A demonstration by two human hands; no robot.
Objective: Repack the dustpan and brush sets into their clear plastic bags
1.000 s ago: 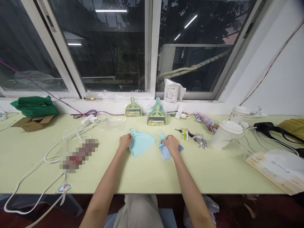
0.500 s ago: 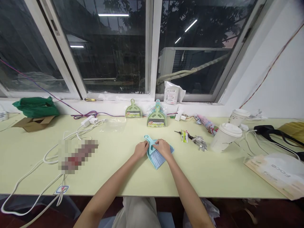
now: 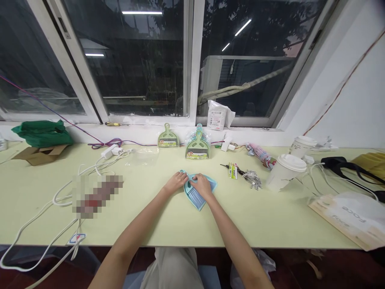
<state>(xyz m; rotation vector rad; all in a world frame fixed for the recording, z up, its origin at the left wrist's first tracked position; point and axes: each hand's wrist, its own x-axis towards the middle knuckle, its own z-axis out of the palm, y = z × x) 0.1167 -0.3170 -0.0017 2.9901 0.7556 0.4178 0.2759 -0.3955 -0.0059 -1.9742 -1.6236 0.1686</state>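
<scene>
A light-blue dustpan (image 3: 213,184) with a small blue brush (image 3: 196,196) on it lies at the middle of the table, handles toward the back left. My left hand (image 3: 177,181) is closed on the handle end. My right hand (image 3: 201,185) lies over the upper part of the set, its thumb and fingers closed on the brush near its handle; the palm hides part of both pieces. Behind them, a stack of packaged green dustpan sets (image 3: 197,146) and one single green set (image 3: 168,138) lean against the wall below the window.
White cables (image 3: 57,202) and a pixelated item (image 3: 98,197) lie at the left, near a green bag (image 3: 42,133) on cardboard. Keys (image 3: 252,179), paper cups (image 3: 285,171), a folded umbrella (image 3: 260,155) and a tissue pack (image 3: 351,218) are at the right.
My left hand has moved up over the handle end, which it now largely covers. The set has shifted slightly left and up in view, with my right hand still on it.
</scene>
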